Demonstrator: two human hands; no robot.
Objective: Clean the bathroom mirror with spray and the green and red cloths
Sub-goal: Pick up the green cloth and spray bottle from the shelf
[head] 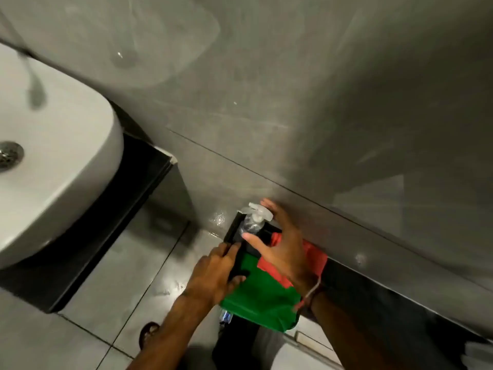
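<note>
No text, label, brand, number or sign can be read anywhere here. The clear spray bottle (252,222) by the wall shows no legible print; its body is blurred. Below the green cloth (260,297), a small blue-and-white item (226,316) may carry a printed label, but it is too small and smeared to make out any letters.
</note>
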